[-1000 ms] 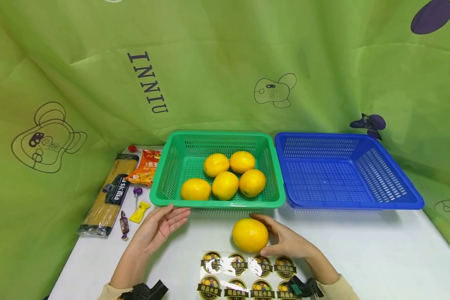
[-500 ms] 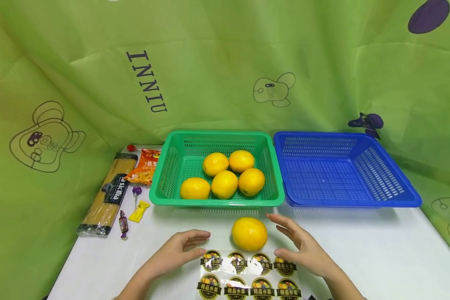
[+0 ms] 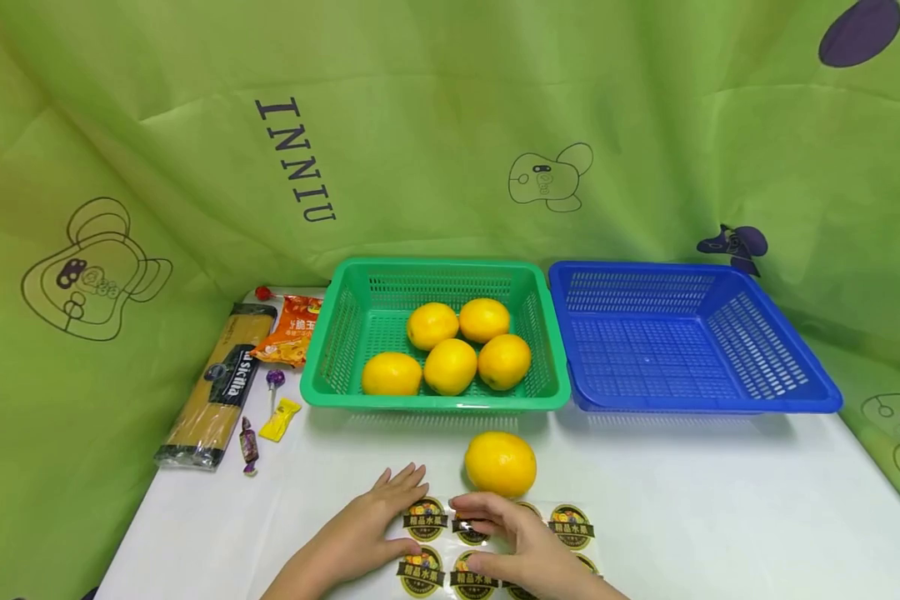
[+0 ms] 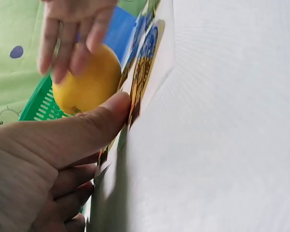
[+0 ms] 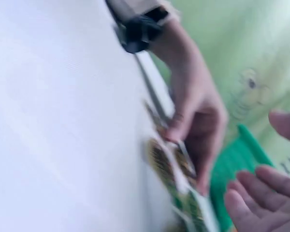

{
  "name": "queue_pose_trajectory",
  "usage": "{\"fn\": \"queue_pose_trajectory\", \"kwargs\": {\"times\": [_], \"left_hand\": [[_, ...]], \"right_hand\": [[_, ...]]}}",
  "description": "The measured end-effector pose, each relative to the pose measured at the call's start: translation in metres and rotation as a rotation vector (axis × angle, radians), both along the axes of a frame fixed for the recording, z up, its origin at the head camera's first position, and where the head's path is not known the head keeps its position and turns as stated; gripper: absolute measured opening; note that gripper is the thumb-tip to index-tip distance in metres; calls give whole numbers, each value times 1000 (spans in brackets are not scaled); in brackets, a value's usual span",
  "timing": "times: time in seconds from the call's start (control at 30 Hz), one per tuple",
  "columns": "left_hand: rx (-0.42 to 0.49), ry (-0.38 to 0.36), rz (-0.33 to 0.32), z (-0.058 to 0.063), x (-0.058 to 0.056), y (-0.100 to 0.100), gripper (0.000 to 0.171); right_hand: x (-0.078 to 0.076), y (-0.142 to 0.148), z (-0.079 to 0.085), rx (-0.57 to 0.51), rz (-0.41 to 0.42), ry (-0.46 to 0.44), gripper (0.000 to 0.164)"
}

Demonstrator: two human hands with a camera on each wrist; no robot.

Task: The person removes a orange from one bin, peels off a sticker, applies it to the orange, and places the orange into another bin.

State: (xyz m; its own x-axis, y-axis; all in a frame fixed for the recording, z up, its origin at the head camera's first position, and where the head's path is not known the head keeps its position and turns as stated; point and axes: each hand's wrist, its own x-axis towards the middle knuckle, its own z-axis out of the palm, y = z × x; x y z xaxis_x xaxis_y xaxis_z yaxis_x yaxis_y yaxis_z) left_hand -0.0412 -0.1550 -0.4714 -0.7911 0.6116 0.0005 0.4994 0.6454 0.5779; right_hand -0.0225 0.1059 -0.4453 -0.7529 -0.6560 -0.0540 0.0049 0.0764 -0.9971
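A clear sheet of round black-and-gold fruit stickers [image 3: 423, 573] lies flat on the table. My left hand [image 3: 371, 527] rests at the sheet's left edge with fingers extended; in the left wrist view its thumb [image 4: 104, 118] presses on a sticker. Over the right part of the sheet hovers my right hand [image 3: 521, 546], fingers loosely bent and nothing held, covering several stickers. The right wrist view is blurred and shows the right hand's fingers [image 5: 261, 193] apart from the left hand. Just behind the sheet sits a single lemon [image 3: 500, 464].
Behind it stands a green basket [image 3: 435, 403] with several lemons [image 3: 451, 367]. A blue basket [image 3: 645, 358] adjoins it on the right. Pasta [image 3: 217, 387], an orange snack bag [image 3: 291, 332], a lollipop [image 3: 274, 379] and wrapped candies [image 3: 280, 419] lie at the left. A green curtain [image 3: 420, 125] hangs behind.
My right hand has left the lemon and moved down-left over the sticker sheet. My left hand has come from beside the green basket down to the sheet's left edge.
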Motion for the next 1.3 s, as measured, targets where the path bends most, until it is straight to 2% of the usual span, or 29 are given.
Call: {"fn": "queue_pose_trajectory", "kwargs": {"times": [0.13,0.27,0.43,0.67,0.8,0.93,1.3], "left_hand": [[40,-2,8,-4,1,0,64],[83,-35,30,-5,1,1,62],[137,-71,68,-6,1,2,54],[197,-83,74,-9,0,3,44],[209,-103,72,-10,0,2,43],[218,-109,67,-11,0,3,42],[184,-140,94,-8,1,3,47]], "right_hand": [[1,-14,-14,86,-43,1,54],[3,-20,-21,162,-77,46,60],[4,-21,-25,188,-95,95,62],[3,-24,-26,201,-86,183,62],[1,-29,-23,255,-77,227,62],[3,-35,-23,296,-111,246,61],[3,-39,-27,303,-128,268,59]]}}
